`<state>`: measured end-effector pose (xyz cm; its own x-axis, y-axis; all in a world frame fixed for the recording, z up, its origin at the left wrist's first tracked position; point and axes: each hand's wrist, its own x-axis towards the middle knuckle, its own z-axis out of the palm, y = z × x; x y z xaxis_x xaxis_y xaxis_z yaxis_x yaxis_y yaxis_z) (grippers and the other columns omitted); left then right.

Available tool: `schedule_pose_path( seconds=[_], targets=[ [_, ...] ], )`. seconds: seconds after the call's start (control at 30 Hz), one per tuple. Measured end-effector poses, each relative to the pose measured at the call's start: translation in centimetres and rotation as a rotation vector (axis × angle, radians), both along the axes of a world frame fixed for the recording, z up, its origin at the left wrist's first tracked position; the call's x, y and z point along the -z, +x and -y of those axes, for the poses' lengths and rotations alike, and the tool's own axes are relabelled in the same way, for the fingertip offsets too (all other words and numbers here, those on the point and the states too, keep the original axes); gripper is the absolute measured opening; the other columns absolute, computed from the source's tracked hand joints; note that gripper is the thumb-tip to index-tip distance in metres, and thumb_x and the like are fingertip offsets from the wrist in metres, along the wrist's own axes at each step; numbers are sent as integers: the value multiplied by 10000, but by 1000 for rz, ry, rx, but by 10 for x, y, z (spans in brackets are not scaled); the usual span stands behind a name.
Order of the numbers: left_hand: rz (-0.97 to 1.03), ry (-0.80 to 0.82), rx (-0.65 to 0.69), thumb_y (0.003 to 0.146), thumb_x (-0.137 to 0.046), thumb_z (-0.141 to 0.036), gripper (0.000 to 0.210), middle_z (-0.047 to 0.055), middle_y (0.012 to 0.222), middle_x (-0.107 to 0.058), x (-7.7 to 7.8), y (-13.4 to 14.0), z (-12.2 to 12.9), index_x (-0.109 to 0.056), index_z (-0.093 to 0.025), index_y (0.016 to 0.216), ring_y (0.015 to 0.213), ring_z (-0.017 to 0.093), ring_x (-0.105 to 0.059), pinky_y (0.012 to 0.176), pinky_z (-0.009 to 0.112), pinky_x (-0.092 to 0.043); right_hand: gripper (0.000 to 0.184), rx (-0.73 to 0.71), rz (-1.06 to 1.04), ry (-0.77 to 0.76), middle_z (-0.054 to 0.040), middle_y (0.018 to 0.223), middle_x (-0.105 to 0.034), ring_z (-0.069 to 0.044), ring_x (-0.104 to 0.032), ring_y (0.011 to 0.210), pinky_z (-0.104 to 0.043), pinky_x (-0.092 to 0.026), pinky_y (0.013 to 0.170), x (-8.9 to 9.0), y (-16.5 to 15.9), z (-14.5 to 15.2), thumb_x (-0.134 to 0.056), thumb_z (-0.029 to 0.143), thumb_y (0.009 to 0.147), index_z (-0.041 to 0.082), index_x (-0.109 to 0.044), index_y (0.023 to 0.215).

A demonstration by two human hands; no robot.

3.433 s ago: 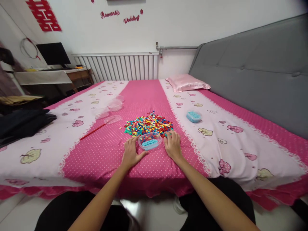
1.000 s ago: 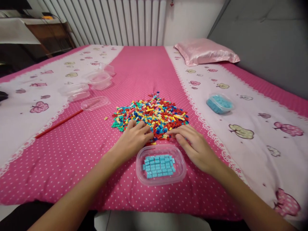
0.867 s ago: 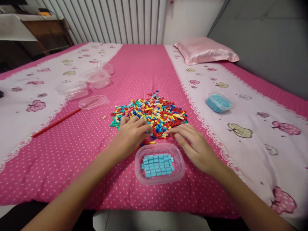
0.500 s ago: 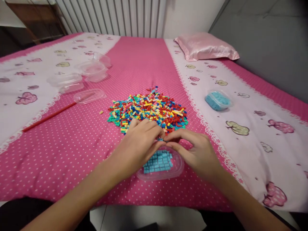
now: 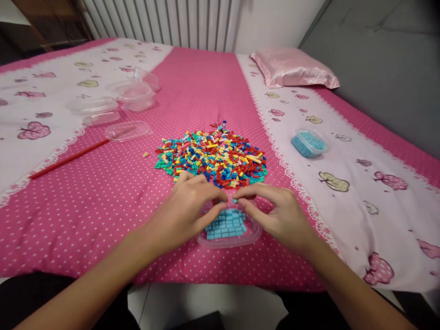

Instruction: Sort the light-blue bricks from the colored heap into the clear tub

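Observation:
My right hand pinches a small light-blue building brick between thumb and forefinger. Across from it, my left hand has its thumb and forefinger apart, with nothing visible between them. Both hands hover over a clear plastic container near the bed's front edge. Rows of light-blue bricks lie packed side by side in it. Just beyond my hands spreads a heap of small mixed-colour bricks, red, yellow, blue, green and white.
On the right stands a clear tub of blue bricks. Several clear containers sit at the back left. A clear lid lies by a red stick. A pink pillow rests at the back right.
My hands have drawn apart. The left thumb and forefinger have let go and moved left; the light-blue brick stays in my right hand. The view has shifted slightly.

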<state>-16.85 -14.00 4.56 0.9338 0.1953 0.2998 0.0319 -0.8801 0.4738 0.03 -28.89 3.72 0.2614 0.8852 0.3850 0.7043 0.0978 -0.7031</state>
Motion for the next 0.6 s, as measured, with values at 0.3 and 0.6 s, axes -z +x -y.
schedule_pose_path(
  seconds=[0.3,0.6],
  targets=[
    [150,109,20,1017,-394,-147,224,7,909,-622,4,-19,9,-606,-200,968,865,161,-470,783,337,-297,102,37,20,14,12,870,-774,-141,-712,763,-288,-584,742,1,-1,-3,-666,198,876,234,-731,945],
    [105,349,209,1059,-380,-422,334,38,914,-626,13,-16,11,-582,-187,935,852,196,-475,819,371,-309,77,65,167,-24,-34,963,-746,-192,-689,922,-357,-555,830,-3,5,0,-662,210,894,236,-727,926]
  ],
)
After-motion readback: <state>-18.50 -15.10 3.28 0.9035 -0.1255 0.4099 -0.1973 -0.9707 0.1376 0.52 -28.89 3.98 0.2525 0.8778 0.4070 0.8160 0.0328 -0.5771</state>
